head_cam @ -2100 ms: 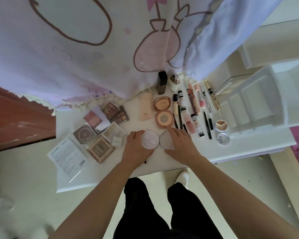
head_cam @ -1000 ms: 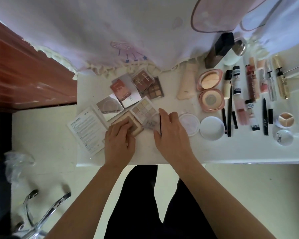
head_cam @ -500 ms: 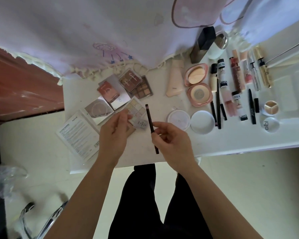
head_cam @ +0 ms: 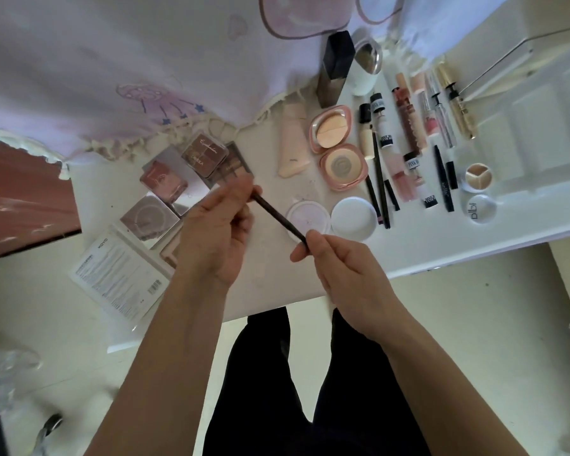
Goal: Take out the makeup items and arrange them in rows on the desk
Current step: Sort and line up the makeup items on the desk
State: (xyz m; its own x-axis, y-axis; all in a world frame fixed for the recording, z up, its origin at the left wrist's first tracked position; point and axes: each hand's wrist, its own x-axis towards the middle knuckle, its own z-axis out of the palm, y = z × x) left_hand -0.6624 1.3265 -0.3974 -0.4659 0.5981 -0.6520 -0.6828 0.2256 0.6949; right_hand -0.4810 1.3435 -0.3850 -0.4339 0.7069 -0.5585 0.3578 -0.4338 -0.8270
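A thin dark brown makeup pencil [head_cam: 278, 218] is held above the white desk [head_cam: 418, 245], slanting from upper left to lower right. My left hand [head_cam: 216, 230] pinches its upper end and my right hand [head_cam: 338, 264] pinches its lower end. Eyeshadow palettes [head_cam: 204, 156] lie in a loose cluster at the left, partly hidden by my left hand. Two pink round compacts [head_cam: 343, 167], a white round puff case [head_cam: 306, 217] and a white lid [head_cam: 354, 217] lie in the middle. Pencils, tubes and mascaras [head_cam: 412, 143] lie in rows at the right.
A dark bottle [head_cam: 334, 69] and a white jar [head_cam: 367, 69] stand at the back under a pale printed curtain [head_cam: 145, 60]. A printed leaflet [head_cam: 119, 274] overhangs the desk's left front corner. A white organiser tray [head_cam: 540, 110] stands at the far right. My dark trousers show below the desk edge.
My right hand picked the dark pencil up from beside the palettes and lifted it. My left hand left the palettes and took hold of the pencil's other end.
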